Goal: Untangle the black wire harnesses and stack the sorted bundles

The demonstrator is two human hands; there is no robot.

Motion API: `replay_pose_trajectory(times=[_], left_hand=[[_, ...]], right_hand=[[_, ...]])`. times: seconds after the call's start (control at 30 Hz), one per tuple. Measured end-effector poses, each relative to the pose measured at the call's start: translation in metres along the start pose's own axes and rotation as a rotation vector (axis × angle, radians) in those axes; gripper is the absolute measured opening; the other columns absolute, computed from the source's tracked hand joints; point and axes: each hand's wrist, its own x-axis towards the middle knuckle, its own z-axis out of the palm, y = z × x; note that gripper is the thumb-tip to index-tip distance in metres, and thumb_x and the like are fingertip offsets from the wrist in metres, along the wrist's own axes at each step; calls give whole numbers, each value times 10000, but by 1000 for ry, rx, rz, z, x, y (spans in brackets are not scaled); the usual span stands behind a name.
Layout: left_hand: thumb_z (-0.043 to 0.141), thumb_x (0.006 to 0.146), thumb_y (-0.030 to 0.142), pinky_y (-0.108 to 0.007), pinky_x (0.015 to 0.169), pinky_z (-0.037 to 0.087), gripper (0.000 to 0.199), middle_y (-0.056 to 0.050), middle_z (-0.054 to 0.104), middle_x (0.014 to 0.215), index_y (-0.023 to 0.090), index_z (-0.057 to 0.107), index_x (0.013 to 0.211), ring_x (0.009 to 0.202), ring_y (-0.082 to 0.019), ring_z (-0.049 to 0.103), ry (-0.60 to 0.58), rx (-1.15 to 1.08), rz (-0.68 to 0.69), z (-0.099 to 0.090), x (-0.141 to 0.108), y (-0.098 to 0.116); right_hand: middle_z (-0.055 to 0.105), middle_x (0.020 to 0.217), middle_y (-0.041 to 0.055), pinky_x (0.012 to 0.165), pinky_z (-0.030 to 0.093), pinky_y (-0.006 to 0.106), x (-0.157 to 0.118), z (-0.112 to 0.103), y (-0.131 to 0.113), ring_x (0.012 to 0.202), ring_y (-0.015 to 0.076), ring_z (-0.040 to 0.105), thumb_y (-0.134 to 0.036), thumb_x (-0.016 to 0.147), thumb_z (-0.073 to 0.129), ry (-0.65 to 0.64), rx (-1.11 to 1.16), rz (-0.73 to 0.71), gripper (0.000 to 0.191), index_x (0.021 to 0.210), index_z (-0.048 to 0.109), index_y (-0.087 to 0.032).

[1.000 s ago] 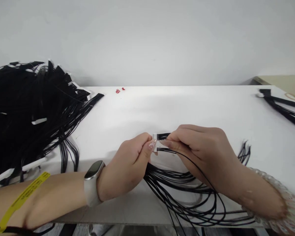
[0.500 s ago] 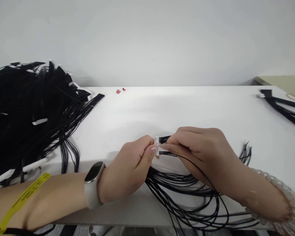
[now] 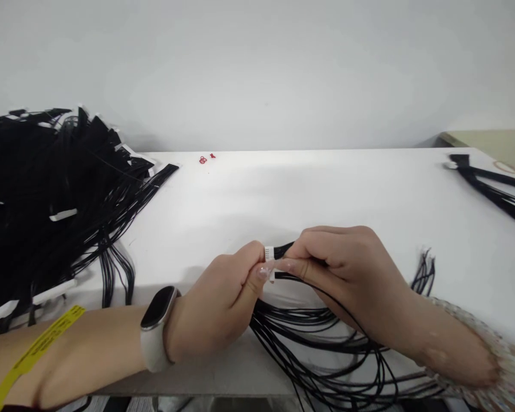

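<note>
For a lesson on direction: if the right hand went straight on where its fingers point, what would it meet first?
The right hand would meet the white wire connector pinched by the left hand; its fingertips look almost against it, though depth is unclear.

- yellow wristband (image 3: 36,355), just left of the watch: dark print, too small to read
- watch (image 3: 157,307): dark screen, nothing readable
- white tags (image 3: 63,214), up left of the watch: no legible marks
- white plug (image 3: 269,253), right of the watch: no legible marks

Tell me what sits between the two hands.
In the head view, a white connector with black wires leading from it sits between the left hand and the right hand.
</note>
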Motion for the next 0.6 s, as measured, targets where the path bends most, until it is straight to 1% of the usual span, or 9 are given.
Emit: replay_pose_trajectory(times=[0.13,0.27,0.37,0.47,0.53,0.6], left_hand=[[213,898,339,-224,424,245,289,50,388,515,194,302,665,434,-86,325,-14,1,5,1,-1,0],[217,897,344,-230,428,241,296,48,385,515,192,300,657,435,-85,313,-2,-6,-6,2,0,1],[204,900,361,-228,448,277,314,39,407,542,188,322,665,465,-86,342,10,-105,-24,1,-1,2],[188,894,403,-229,473,304,358,33,394,561,183,348,660,496,-88,350,25,-243,-15,0,-1,2],[222,887,415,-229,482,301,365,34,373,557,180,354,641,506,-89,340,50,-282,-37,0,0,1],[265,882,405,-226,500,305,356,35,370,553,177,352,624,523,-90,348,81,-302,-97,0,2,1]], right_hand=[[480,518,-45,497,320,148,1,0,-2,492,21,388,-241,822,499,-3,-1,10,234,609,525,-148],[463,509,-49,490,308,155,0,-2,-2,492,21,376,-253,832,485,-20,4,9,246,613,527,-151],[453,516,-52,482,301,153,-1,-1,-2,488,18,361,-252,827,493,1,11,4,234,618,517,-150],[460,547,-47,491,301,159,0,0,-2,510,24,366,-266,835,481,12,3,-17,235,632,507,-151],[494,595,-44,521,319,155,2,-1,-1,541,25,397,-253,845,462,-23,14,-26,209,671,527,-158],[536,649,-44,558,342,151,4,-5,2,579,27,440,-243,845,458,-61,7,-12,171,725,559,-175]])
